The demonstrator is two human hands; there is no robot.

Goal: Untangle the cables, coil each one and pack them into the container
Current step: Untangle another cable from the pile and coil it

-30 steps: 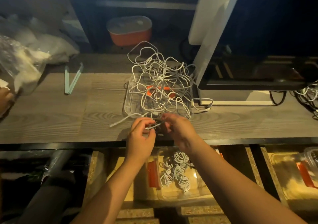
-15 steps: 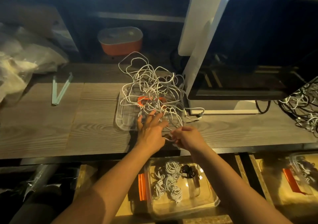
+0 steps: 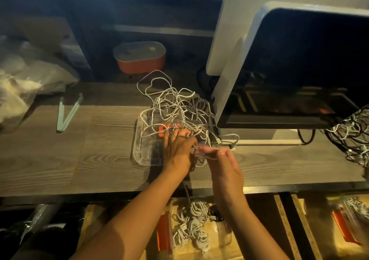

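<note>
A tangle of white cables [image 3: 175,108] is heaped on a clear plastic lid [image 3: 139,151] on the wooden desk. My left hand [image 3: 177,149] lies on the near side of the tangle, fingers spread into the cables. My right hand [image 3: 223,163] is just to its right and pinches a white cable [image 3: 201,149] stretched between the two hands. Below the desk edge a clear container [image 3: 225,237] holds several coiled white cables [image 3: 193,225] and one dark coil [image 3: 215,213].
A monitor [image 3: 299,70] stands close to the right of the tangle. A second cable tangle [image 3: 351,137] lies at the far right. An orange box with a grey lid [image 3: 139,60] sits behind, plastic bags [image 3: 24,84] and a pale green strip [image 3: 67,114] to the left.
The view has tilted up. My left hand moved from pinching a cable end onto the tangle. My right hand shifted right, drawing a white cable out between the hands.
</note>
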